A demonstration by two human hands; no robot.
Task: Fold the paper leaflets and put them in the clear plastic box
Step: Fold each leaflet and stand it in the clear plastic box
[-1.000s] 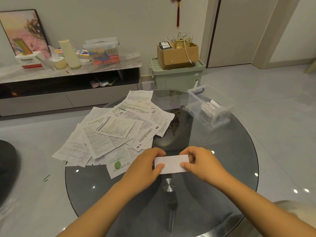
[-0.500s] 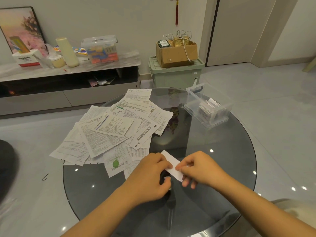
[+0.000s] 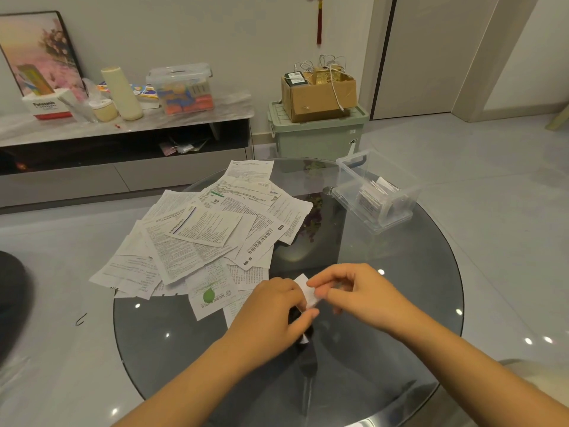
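loose leaflets piled left-center on round glass table | left hand lower center, fingers curled, pinches folded leaflet | right hand just beside, fingertips pinch the same leaflet from the right | clear plastic box upper right on table, open, folded leaflets inside, well apart from hands

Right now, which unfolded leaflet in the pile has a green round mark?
The leaflet with the green mark, at the pile's near edge beside the left hand; the others lack one.
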